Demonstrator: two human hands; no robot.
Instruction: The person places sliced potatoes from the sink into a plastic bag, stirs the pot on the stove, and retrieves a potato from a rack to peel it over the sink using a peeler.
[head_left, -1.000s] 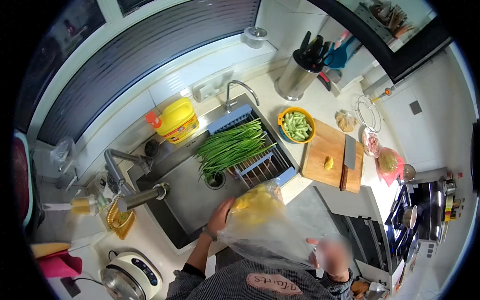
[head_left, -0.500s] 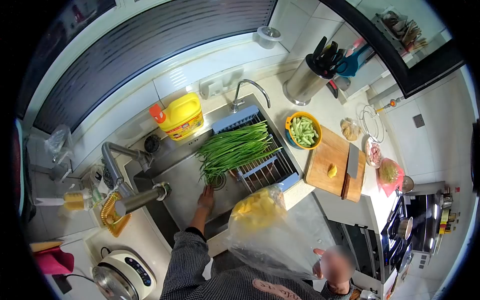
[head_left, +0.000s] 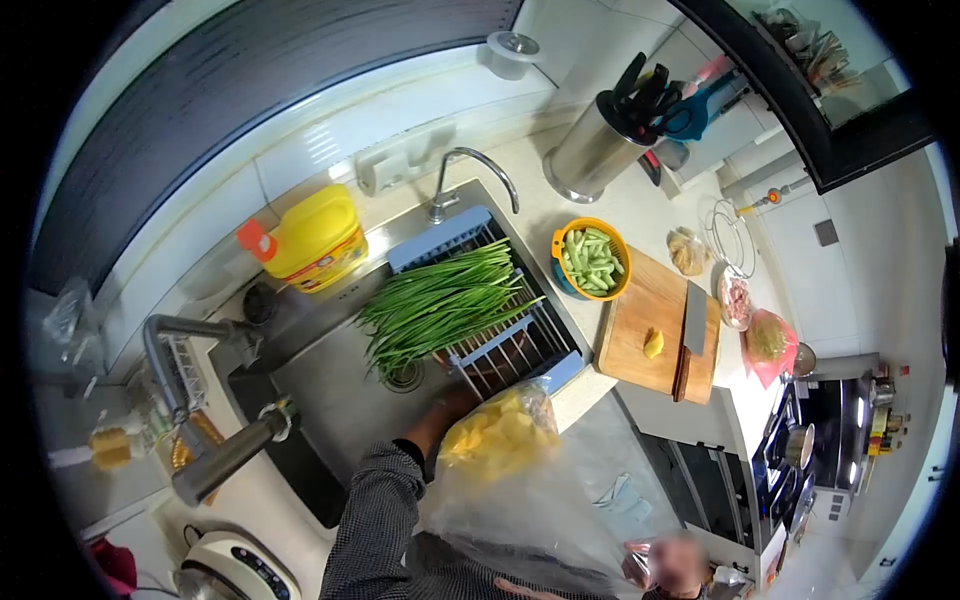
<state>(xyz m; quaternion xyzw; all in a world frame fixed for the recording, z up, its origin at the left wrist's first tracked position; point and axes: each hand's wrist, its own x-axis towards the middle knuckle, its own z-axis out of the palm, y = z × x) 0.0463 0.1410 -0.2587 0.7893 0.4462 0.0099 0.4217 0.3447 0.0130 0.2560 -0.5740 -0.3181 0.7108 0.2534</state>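
My left hand (head_left: 452, 408) is down in the steel sink (head_left: 335, 365), its fingers hidden under the drying rack (head_left: 496, 335). A bunch of green chives (head_left: 440, 300) lies across this rack, its ends hanging over the left side. In front of me is a clear plastic bag (head_left: 510, 500) with yellow pieces (head_left: 495, 435) inside. My right hand (head_left: 640, 565) is closed on the bag's edge at the bottom right, partly covered by a blur.
Right of the sink are a basket of cut green vegetables (head_left: 592, 262) and a cutting board (head_left: 640, 325) with a cleaver (head_left: 693, 335) and a yellow piece (head_left: 653, 344). A yellow jug (head_left: 315, 240) stands behind the sink. The grey faucet (head_left: 235, 455) juts over its left side.
My left hand has moved right from the open sink basin to under the rack. The bag has shifted slightly left and down. The view has swung a little.
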